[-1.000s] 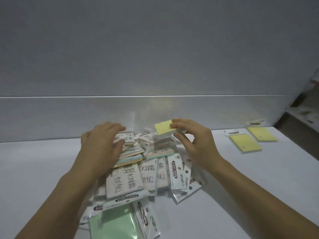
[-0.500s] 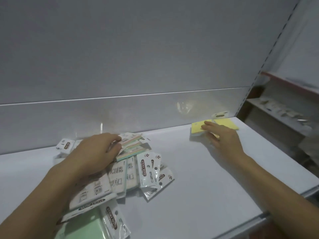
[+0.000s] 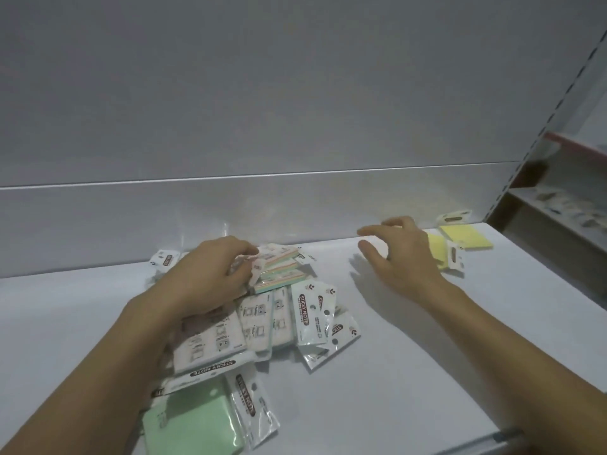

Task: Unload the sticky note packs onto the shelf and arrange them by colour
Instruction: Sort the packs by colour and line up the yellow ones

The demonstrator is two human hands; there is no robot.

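Observation:
A heap of sticky note packs (image 3: 262, 320) in clear wrappers lies on the white shelf (image 3: 410, 372), left of centre. My left hand (image 3: 210, 277) rests on top of the heap, fingers curled onto a multicolour pack (image 3: 279, 262). A green pack (image 3: 193, 421) lies at the heap's near end. Yellow packs (image 3: 466, 236) sit at the back right of the shelf. My right hand (image 3: 400, 257) hovers just left of them, fingers spread, holding nothing, and it covers part of the nearest yellow pack (image 3: 438, 251).
A grey back panel (image 3: 295, 208) rises behind the shelf. A perforated upright (image 3: 538, 133) marks the right end. Beyond it another shelf (image 3: 565, 211) holds small items. The shelf's front edge (image 3: 492, 436) runs along the lower right.
My right hand carried a yellow pack from the heap to the yellow group, set it down, let go and is now drawing back leftwards. My left hand stayed on the heap.

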